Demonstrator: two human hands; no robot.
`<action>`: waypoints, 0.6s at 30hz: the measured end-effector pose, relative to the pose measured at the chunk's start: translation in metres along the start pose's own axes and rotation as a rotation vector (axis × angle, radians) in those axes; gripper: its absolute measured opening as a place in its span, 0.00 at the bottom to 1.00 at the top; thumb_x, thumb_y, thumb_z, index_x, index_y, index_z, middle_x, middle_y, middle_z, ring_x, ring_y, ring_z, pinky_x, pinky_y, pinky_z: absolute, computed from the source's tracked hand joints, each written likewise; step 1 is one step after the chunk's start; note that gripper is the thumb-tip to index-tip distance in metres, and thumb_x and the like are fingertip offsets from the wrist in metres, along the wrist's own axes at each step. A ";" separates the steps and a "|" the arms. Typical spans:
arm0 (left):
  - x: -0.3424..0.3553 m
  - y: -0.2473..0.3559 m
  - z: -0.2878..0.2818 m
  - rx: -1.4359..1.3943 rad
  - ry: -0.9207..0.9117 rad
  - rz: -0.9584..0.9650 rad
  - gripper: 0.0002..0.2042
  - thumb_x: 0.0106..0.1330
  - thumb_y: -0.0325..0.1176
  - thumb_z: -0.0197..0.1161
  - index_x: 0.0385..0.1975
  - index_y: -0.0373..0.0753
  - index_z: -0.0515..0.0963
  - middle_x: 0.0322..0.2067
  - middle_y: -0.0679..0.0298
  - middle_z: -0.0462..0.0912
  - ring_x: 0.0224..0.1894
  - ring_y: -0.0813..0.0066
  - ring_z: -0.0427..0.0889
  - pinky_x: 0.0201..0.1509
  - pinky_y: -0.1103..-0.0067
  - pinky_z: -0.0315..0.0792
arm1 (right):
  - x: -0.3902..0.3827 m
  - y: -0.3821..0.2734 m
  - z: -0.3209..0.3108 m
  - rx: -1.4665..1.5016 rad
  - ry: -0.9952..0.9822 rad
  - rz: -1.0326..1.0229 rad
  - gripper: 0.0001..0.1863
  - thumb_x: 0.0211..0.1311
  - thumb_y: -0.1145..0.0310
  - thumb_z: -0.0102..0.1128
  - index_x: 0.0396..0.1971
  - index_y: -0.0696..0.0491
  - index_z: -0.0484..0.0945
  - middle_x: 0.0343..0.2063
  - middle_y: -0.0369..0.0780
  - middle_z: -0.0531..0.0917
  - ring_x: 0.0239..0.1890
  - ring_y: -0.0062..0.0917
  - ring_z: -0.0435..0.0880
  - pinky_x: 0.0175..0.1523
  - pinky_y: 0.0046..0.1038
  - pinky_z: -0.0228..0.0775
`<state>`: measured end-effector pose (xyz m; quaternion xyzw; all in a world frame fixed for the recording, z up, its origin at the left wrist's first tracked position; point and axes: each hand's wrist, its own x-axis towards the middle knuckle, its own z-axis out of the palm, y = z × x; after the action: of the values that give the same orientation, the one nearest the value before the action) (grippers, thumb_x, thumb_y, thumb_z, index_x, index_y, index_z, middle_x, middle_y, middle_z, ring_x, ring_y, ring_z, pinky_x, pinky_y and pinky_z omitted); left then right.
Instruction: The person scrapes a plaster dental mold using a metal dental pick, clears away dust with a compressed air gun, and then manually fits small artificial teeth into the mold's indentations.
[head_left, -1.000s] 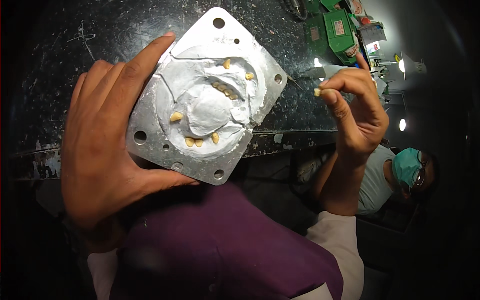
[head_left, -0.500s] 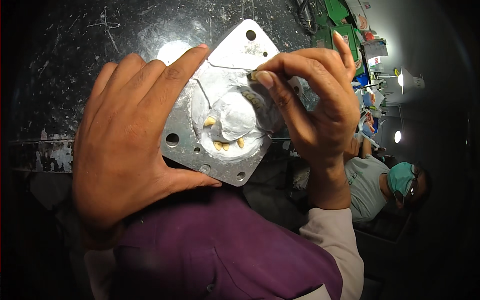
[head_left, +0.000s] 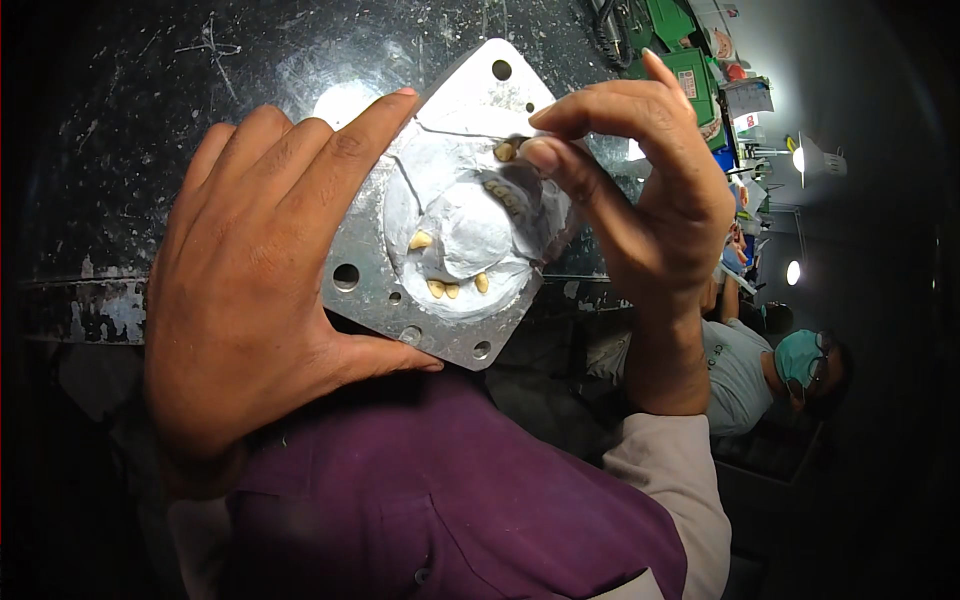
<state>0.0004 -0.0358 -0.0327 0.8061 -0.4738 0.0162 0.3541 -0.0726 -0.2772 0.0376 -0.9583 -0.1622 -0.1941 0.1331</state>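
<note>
A metal dental flask half [head_left: 372,318] with round holes lies tilted on the edge of the black bench. White plaster [head_left: 425,165] fills it around a raised pale mound [head_left: 475,235]. Several yellowish teeth [head_left: 452,293] sit in the plaster near its lower rim, and a row of duller teeth [head_left: 508,197] runs along the upper right of the mound. My left hand [head_left: 265,245] grips the flask between thumb and fingers. Beside a small brownish tooth-like piece [head_left: 505,150] on the plaster, my right hand [head_left: 640,175] is open, index finger and thumb apart.
The black bench top [head_left: 150,170] is scratched and its front edge [head_left: 90,310] is worn. Green boxes [head_left: 690,85] and a dark cable [head_left: 607,35] are at the upper right. A person in a green mask [head_left: 800,358] sits farther right.
My right finger and thumb have parted and drawn back right from the small brownish piece, which stays on the plaster. The left hand and flask have hardly moved.
</note>
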 end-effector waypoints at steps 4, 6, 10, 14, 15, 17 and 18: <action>-0.002 -0.002 -0.001 0.006 0.008 0.016 0.66 0.24 0.71 0.76 0.70 0.37 0.68 0.35 0.63 0.74 0.40 0.66 0.70 0.51 0.67 0.65 | 0.002 -0.003 -0.005 0.088 -0.024 0.075 0.10 0.51 0.72 0.79 0.35 0.51 0.88 0.33 0.31 0.89 0.40 0.21 0.86 0.73 0.49 0.53; -0.005 -0.003 -0.003 0.009 0.011 0.017 0.67 0.24 0.72 0.76 0.70 0.37 0.68 0.35 0.64 0.74 0.40 0.66 0.70 0.51 0.67 0.65 | 0.005 -0.007 -0.004 0.055 -0.073 0.041 0.09 0.51 0.73 0.79 0.34 0.51 0.89 0.32 0.31 0.90 0.39 0.21 0.87 0.73 0.49 0.54; -0.012 -0.007 -0.012 0.017 0.016 0.031 0.67 0.24 0.73 0.75 0.70 0.37 0.68 0.34 0.64 0.73 0.39 0.66 0.70 0.51 0.67 0.65 | 0.012 -0.020 -0.002 0.025 -0.065 0.022 0.09 0.50 0.73 0.79 0.33 0.50 0.89 0.30 0.30 0.90 0.39 0.20 0.87 0.73 0.48 0.54; -0.016 -0.009 -0.021 0.024 0.018 0.025 0.67 0.24 0.73 0.75 0.70 0.37 0.68 0.34 0.64 0.73 0.39 0.65 0.69 0.51 0.67 0.64 | 0.022 -0.029 -0.004 0.010 -0.083 0.066 0.09 0.48 0.74 0.79 0.31 0.49 0.89 0.30 0.30 0.90 0.38 0.19 0.86 0.72 0.46 0.55; -0.017 -0.009 -0.024 0.021 0.014 0.026 0.67 0.24 0.73 0.75 0.70 0.37 0.68 0.34 0.63 0.73 0.39 0.65 0.69 0.50 0.67 0.64 | 0.024 -0.032 -0.004 0.015 -0.090 0.086 0.09 0.48 0.74 0.79 0.31 0.49 0.88 0.30 0.30 0.90 0.38 0.19 0.86 0.72 0.46 0.55; -0.019 -0.010 -0.028 0.017 0.009 0.029 0.67 0.24 0.73 0.75 0.71 0.37 0.68 0.34 0.63 0.73 0.39 0.65 0.69 0.50 0.67 0.64 | 0.027 -0.037 -0.005 0.011 -0.101 0.096 0.09 0.48 0.74 0.79 0.30 0.49 0.88 0.30 0.30 0.89 0.38 0.18 0.86 0.72 0.46 0.56; -0.018 -0.010 -0.026 0.018 0.011 0.025 0.67 0.24 0.72 0.75 0.71 0.37 0.68 0.33 0.63 0.73 0.39 0.66 0.69 0.50 0.67 0.64 | 0.027 -0.036 -0.006 0.007 -0.117 0.099 0.09 0.48 0.74 0.79 0.30 0.49 0.88 0.30 0.30 0.89 0.37 0.18 0.86 0.72 0.45 0.56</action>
<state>0.0056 -0.0042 -0.0255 0.8030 -0.4819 0.0293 0.3494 -0.0641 -0.2397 0.0610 -0.9743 -0.1231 -0.1302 0.1363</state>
